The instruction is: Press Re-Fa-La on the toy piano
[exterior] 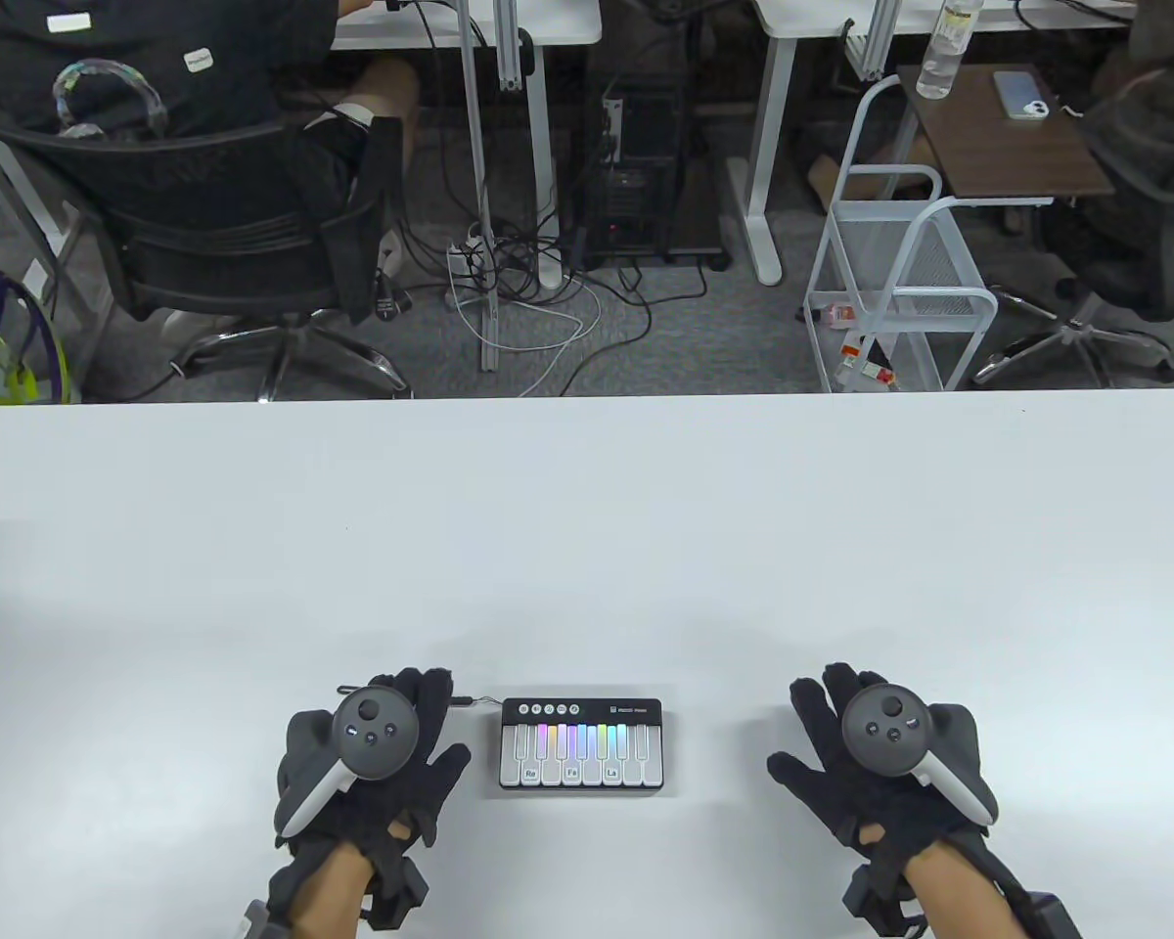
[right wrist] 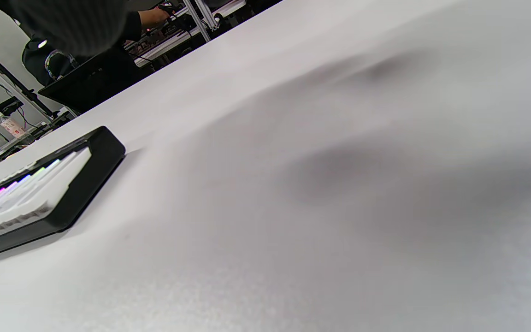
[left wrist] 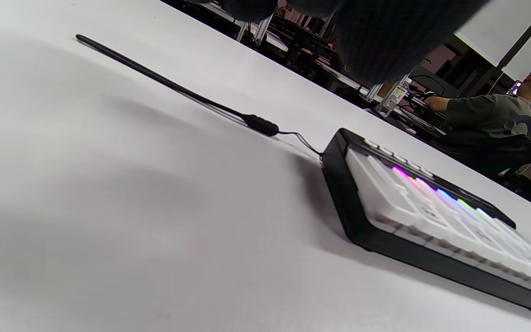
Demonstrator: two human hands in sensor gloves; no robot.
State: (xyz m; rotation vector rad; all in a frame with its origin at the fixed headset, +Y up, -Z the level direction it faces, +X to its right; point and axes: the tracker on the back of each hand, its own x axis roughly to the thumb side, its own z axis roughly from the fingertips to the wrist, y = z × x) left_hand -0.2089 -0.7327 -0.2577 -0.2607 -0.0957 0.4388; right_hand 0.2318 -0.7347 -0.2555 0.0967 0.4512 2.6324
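A small black toy piano (exterior: 581, 745) with white keys and rainbow-lit upper keys lies near the table's front edge. Labels Re (exterior: 530, 774), Fa (exterior: 571, 773) and La (exterior: 611, 773) sit on three white keys. My left hand (exterior: 391, 753) rests flat on the table just left of the piano, fingers spread, holding nothing. My right hand (exterior: 861, 753) rests flat on the table to the piano's right, apart from it, fingers spread and empty. The piano also shows in the left wrist view (left wrist: 431, 212) and the right wrist view (right wrist: 39, 193).
A thin black cord (left wrist: 173, 87) runs from the piano's left back corner across the white table (exterior: 587, 528). Beyond the table's far edge are office chairs, desks, a white wire cart (exterior: 900, 284) and cables on the floor.
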